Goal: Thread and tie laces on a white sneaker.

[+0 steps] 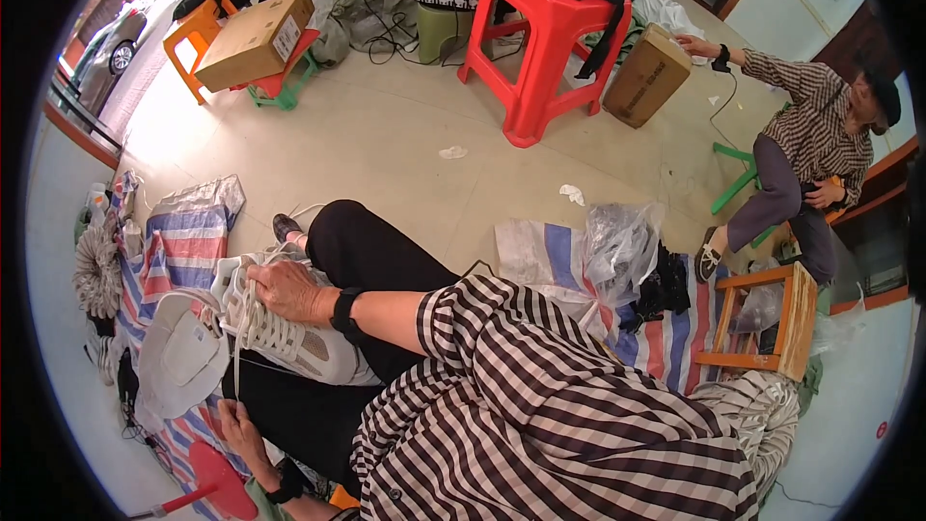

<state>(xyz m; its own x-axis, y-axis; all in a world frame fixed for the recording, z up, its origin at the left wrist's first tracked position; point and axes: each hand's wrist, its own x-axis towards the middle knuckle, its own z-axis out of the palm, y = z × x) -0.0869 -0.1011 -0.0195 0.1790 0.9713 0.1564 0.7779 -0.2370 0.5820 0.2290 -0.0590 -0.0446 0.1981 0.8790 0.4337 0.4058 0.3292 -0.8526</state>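
In the head view, with its centre taken as the dial, a pale lace-up shoe [333,355] is seen toward 8 o'clock, supported on black-trousered legs [371,241]. Its laced front is covered by the bent fingers of the right hand [285,291], between 8 and 9 o'clock; whether a lace is pinched beneath them cannot be told. By the left hand [241,432], between 7 and 8 o'clock, a white lace [236,367] is held at the fingertips, stretched down from the shoe. A red stool [521,58] is placed at 1 o'clock. Between 1 and 2 o'clock, a brown carton [648,79] is touched by a seated co-worker [820,116]. A wooden stool [796,323] is set near 4 o'clock.
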